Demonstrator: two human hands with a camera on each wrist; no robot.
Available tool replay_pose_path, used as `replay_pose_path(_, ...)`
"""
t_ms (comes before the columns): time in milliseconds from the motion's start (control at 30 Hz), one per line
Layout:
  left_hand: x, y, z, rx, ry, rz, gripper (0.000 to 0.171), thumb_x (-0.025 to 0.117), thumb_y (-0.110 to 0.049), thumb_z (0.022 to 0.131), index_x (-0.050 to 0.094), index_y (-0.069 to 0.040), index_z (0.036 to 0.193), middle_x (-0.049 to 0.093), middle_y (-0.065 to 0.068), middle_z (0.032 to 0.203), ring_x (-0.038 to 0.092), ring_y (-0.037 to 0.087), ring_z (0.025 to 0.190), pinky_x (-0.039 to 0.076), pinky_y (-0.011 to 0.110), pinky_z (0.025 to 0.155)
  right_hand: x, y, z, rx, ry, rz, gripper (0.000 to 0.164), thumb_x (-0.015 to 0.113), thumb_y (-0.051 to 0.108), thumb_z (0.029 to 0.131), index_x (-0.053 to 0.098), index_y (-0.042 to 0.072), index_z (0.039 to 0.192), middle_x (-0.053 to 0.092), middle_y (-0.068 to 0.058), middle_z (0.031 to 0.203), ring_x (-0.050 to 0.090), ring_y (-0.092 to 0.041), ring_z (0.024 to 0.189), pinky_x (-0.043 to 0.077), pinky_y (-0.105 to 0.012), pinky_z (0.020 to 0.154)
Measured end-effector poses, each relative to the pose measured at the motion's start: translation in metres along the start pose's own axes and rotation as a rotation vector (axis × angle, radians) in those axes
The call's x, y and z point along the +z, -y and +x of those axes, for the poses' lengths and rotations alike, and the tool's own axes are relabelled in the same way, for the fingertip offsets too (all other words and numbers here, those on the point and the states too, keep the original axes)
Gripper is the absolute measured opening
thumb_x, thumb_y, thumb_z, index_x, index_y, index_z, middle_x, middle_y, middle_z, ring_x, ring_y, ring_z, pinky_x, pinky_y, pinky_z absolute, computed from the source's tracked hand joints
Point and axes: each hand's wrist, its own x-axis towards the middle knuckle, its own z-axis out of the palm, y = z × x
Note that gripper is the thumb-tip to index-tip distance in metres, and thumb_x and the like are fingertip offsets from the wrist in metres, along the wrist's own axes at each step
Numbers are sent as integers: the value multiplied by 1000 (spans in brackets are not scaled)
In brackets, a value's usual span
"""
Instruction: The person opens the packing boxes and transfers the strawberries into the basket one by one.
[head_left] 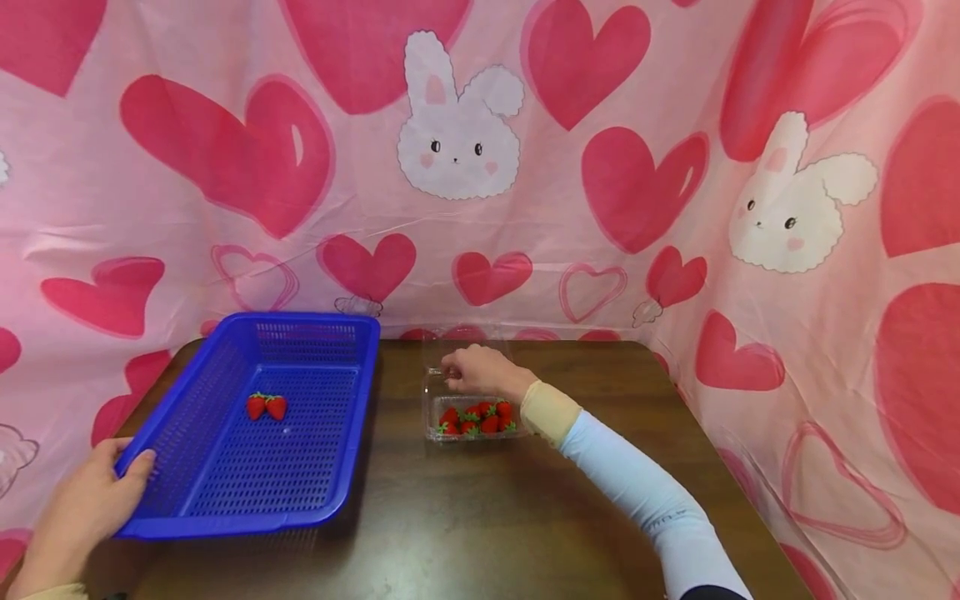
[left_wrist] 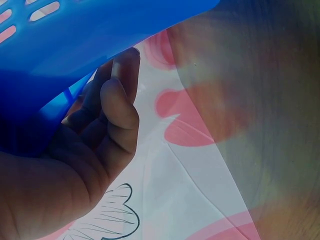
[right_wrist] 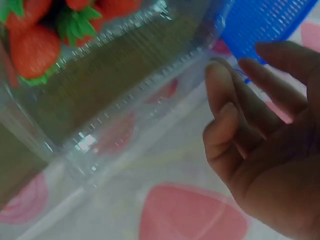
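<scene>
My left hand (head_left: 93,492) grips the left rim of a blue plastic basket (head_left: 300,521), thumb over the edge and fingers beneath; the left wrist view shows them curled under the blue wall (left_wrist: 100,40). Inside the basket, two strawberries (head_left: 266,407) with green leaves lie side by side. Over the back part of a clear plastic clamshell box (head_left: 431,408) hovers my right hand (head_left: 483,371), its fingers loosely bent and nothing visible between them in the right wrist view. Several strawberries (right_wrist: 35,52) are grouped at the front of the box, whose lid stands raised behind.
Both containers are on a dark brown wooden table (head_left: 450,517), the box to the right of the basket. A pink cloth (head_left: 360,192) with hearts and rabbits hangs behind and along the right side of the table.
</scene>
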Motion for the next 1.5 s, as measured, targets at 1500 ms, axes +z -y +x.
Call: replay_pose_path(1500, -1, 0, 2, -2, 12, -11, 52, 43, -27, 103, 35, 17, 129, 51, 47, 112, 53, 59, 94, 42, 61, 77, 45, -14, -2, -86, -110, 55, 18, 60, 23, 93, 63, 9, 104, 62, -1, 86, 55, -15, 79, 51, -31, 78)
